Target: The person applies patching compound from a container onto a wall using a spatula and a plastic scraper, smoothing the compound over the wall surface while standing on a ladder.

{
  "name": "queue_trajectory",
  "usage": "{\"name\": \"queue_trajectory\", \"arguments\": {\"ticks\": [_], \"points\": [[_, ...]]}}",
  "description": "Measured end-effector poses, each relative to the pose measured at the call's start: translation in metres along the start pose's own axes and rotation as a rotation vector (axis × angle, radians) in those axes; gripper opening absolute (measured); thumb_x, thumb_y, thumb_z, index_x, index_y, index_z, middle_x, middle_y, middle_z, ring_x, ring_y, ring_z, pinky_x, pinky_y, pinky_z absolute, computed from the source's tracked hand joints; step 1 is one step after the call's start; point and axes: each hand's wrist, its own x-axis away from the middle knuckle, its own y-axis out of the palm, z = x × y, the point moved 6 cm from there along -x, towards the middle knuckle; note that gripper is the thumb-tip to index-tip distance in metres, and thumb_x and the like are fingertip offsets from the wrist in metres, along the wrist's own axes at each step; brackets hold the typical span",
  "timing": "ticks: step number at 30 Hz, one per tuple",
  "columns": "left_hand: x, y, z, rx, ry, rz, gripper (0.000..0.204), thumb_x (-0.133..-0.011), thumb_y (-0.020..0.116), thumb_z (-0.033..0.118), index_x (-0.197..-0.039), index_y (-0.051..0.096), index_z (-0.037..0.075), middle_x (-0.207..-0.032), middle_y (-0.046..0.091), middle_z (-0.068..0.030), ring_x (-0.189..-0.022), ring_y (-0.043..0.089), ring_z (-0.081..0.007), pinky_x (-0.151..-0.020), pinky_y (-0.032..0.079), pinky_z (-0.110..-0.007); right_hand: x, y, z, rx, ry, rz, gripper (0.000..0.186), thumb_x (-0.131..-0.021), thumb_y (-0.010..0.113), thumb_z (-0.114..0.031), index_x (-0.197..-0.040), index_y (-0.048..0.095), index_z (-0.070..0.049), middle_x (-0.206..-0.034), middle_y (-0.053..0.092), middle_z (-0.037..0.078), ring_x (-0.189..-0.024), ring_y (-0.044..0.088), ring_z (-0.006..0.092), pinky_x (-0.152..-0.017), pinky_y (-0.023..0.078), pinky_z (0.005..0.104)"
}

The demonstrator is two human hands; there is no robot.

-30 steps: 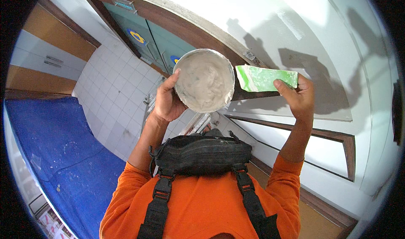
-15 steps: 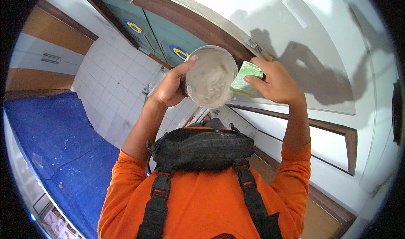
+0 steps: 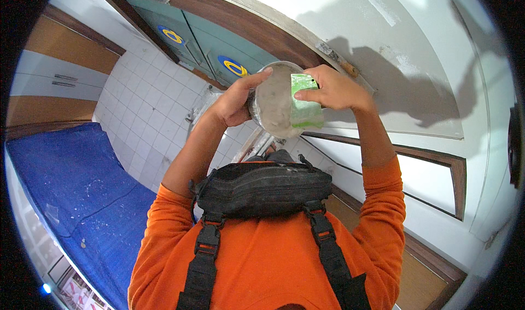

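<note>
A round tub (image 3: 253, 106) of grey, creamy putty (image 3: 272, 105) is held up in front of my chest, its mouth facing me. My left hand (image 3: 236, 99) is closed on its left side, the thumb lying over the rim. A flat green plastic spreader (image 3: 306, 107), smeared with pale paste, is pinched between the thumb and fingers of my right hand (image 3: 339, 88). The spreader lies across the right part of the tub's mouth and covers some of the putty; whether its edge touches the putty I cannot tell.
A wooden-handled scraper (image 3: 347, 66) rests on the ledge above the door frame. Beyond are glass doors (image 3: 202, 42) and a grey-patched wall (image 3: 404, 80). A blue-covered surface (image 3: 71, 184) stands left, and a dark-framed panel (image 3: 415, 184) is at right. A black bag (image 3: 262, 187) hangs at my waist.
My right hand has moved left, bringing the spreader from beside the tub to over its mouth. The tub and my left hand have shifted slightly right.
</note>
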Motion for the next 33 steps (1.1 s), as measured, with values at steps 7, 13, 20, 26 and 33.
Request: {"name": "queue_trajectory", "arguments": {"ticks": [7,13,20,26,33], "points": [[-0.003,-0.010,-0.005,0.085,-0.004,0.001,0.062,-0.108,0.052,0.046,-0.147,0.053,-0.003,-0.145,0.062,-0.0191,-0.130,0.063,-0.0285,-0.112,0.050,-0.045,-0.004,0.012,0.021,-0.235,0.188,0.007,0.029,-0.095,0.078,-0.024,-0.108,0.072,0.001,-0.089,0.074,0.004,-0.080,0.064,0.0101,-0.073,0.052,0.0285],[0.011,-0.031,0.001,0.075,0.024,0.003,0.064,-0.109,0.047,0.049,-0.157,0.045,0.007,-0.158,0.051,-0.0160,-0.141,0.055,-0.0334,-0.117,0.045,-0.056,0.005,0.025,0.050,-0.901,0.182,0.269,0.030,-0.094,0.080,-0.020,-0.113,0.069,0.001,-0.100,0.075,0.007,-0.086,0.072,0.0153,-0.077,0.060,0.0332],[0.022,-0.040,0.005,0.207,0.120,-0.014,0.066,-0.109,0.046,0.048,-0.156,0.043,0.001,-0.155,0.053,-0.0196,-0.141,0.055,-0.0357,-0.116,0.045,-0.057,0.018,0.004,0.052,-0.967,-0.009,0.562,0.019,-0.098,0.076,-0.019,-0.105,0.072,-0.002,-0.094,0.076,0.005,-0.083,0.073,0.0147,-0.076,0.060,0.0342],[0.024,-0.040,0.003,0.213,0.127,0.000,0.065,-0.110,0.048,0.046,-0.157,0.043,0.002,-0.155,0.054,-0.0190,-0.141,0.055,-0.0343,-0.117,0.045,-0.054,0.022,-0.002,0.030,-0.540,-0.039,0.664,0.022,-0.099,0.075,-0.020,-0.105,0.071,0.000,-0.091,0.074,0.002,-0.081,0.067,0.0092,-0.075,0.055,0.0305],[0.027,-0.036,0.001,0.155,0.118,0.035,0.066,-0.108,0.051,0.047,-0.155,0.045,0.001,-0.153,0.056,-0.0187,-0.139,0.057,-0.0326,-0.116,0.045,-0.053,0.028,-0.005,-0.005,-0.231,-0.106,0.710,0.024,-0.098,0.075,-0.021,-0.102,0.070,0.002,-0.086,0.075,0.010,-0.078,0.069,0.0128,-0.072,0.054,0.0326]]}}
